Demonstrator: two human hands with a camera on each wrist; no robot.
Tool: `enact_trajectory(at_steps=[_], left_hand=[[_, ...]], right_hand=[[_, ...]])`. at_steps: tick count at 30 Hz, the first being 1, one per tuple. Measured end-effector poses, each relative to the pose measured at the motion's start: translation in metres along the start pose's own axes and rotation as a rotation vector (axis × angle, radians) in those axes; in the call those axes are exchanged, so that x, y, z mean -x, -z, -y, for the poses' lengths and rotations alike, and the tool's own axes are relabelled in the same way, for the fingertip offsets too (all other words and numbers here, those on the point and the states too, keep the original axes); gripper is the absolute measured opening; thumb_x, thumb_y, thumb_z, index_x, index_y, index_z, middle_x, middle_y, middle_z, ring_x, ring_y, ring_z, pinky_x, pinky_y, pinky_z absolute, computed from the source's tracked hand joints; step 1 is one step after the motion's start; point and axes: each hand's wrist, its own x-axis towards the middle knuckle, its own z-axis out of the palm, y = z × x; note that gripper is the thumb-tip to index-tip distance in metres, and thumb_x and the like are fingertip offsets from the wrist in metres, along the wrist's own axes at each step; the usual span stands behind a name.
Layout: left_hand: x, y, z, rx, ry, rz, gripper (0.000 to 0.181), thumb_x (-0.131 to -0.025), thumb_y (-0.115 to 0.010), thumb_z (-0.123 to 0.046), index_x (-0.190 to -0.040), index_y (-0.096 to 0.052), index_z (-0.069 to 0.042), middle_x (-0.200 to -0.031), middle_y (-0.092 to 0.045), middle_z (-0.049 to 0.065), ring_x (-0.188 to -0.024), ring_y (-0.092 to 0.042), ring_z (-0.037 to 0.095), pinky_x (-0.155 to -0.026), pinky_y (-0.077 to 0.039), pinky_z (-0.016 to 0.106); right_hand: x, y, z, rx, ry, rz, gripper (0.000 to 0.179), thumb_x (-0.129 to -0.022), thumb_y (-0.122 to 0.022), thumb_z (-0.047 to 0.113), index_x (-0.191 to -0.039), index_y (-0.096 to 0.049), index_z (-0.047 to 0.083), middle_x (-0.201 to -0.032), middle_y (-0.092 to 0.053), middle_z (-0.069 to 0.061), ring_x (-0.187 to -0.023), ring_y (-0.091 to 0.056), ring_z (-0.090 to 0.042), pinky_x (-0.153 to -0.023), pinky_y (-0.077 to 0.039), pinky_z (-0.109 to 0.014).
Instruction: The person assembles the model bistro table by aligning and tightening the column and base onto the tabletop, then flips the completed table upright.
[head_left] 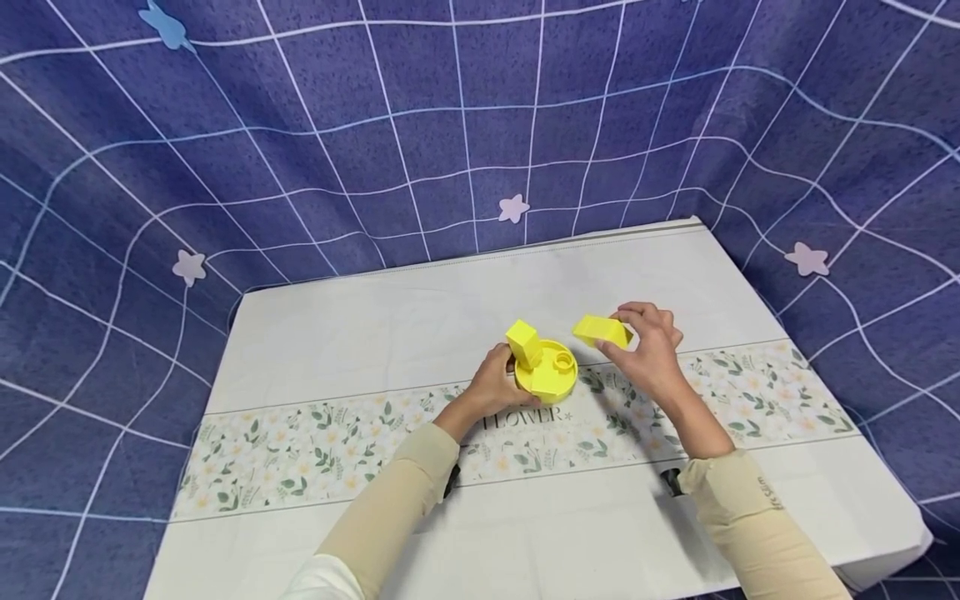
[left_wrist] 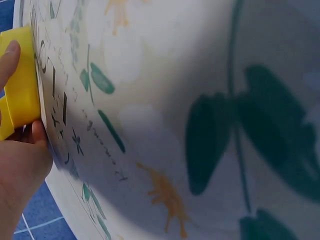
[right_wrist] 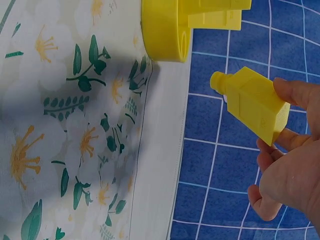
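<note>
A round yellow holder [head_left: 572, 382] with a raised rim sits on the table, gripped at its left side by my left hand [head_left: 493, 385]. On its left part stands a yellow rectangular block [head_left: 523, 340], tilted a little. An open ring socket shows at the holder's right, and another yellow piece [head_left: 546, 385] is at its front. My right hand [head_left: 652, 348] pinches a yellow bottle-shaped piece [right_wrist: 255, 102] by its wide end, thumb on one side and fingers on the other. Its short round neck points toward the holder. The piece is in the air, apart from the holder.
A white table cover [head_left: 360, 342] with a flowered band and printed lettering lies under the hands. Blue grid-patterned curtain [head_left: 420, 133] with star shapes hangs behind and at both sides. Dark objects [head_left: 671, 482] show under the wrists.
</note>
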Motion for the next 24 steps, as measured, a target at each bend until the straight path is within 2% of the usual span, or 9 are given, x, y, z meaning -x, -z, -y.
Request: enact_trajectory(at_steps=[4,12,15,20,24], left_hand=[[-0.003,0.002,0.001,-0.003,-0.01,0.012,0.086,-0.06,-0.092,-0.033,-0.132,-0.049,-0.016,-0.122,-0.049,-0.002,-0.109,-0.048,0.013,-0.096,-0.043,0.03],[-0.006,0.01,0.001,-0.012,-0.018,0.042,0.086,-0.061,-0.092,-0.026,-0.134,-0.05,-0.014,-0.126,-0.048,0.0,-0.12,-0.047,0.013,-0.101,-0.04,0.023],[-0.004,0.008,0.002,0.018,-0.015,0.038,0.083,-0.064,-0.091,-0.022,-0.135,-0.049,-0.013,-0.126,-0.048,0.001,-0.119,-0.047,0.014,-0.1,-0.041,0.023],[0.005,0.0,0.0,0.116,0.007,-0.012,0.08,-0.07,-0.086,-0.011,-0.139,-0.046,-0.011,-0.124,-0.047,0.003,-0.113,-0.049,0.017,-0.096,-0.045,0.029],[0.012,-0.011,-0.004,0.179,0.018,-0.076,0.084,-0.071,-0.086,-0.011,-0.141,-0.039,-0.009,-0.125,-0.044,0.006,-0.111,-0.05,0.019,-0.095,-0.045,0.031]], right_hand=[[0.001,-0.001,0.0,-0.003,0.008,0.011,0.036,-0.079,-0.078,0.009,-0.109,-0.063,-0.006,-0.124,-0.05,-0.019,-0.112,-0.034,-0.037,-0.095,-0.011,-0.058],[0.0,-0.002,0.001,-0.005,0.015,0.021,0.036,-0.079,-0.078,0.009,-0.109,-0.063,-0.004,-0.124,-0.05,-0.018,-0.113,-0.034,-0.037,-0.095,-0.011,-0.058],[0.0,-0.002,0.002,-0.003,0.019,0.021,0.036,-0.079,-0.078,0.008,-0.109,-0.064,-0.005,-0.123,-0.05,-0.019,-0.112,-0.034,-0.038,-0.095,-0.011,-0.058],[0.0,-0.002,0.003,-0.001,0.02,0.017,0.036,-0.079,-0.078,0.008,-0.109,-0.064,-0.005,-0.123,-0.05,-0.019,-0.113,-0.034,-0.038,-0.095,-0.011,-0.058],[0.0,-0.003,0.004,0.002,0.017,0.015,0.036,-0.079,-0.078,0.008,-0.109,-0.064,-0.006,-0.123,-0.05,-0.019,-0.113,-0.034,-0.038,-0.095,-0.011,-0.058]])
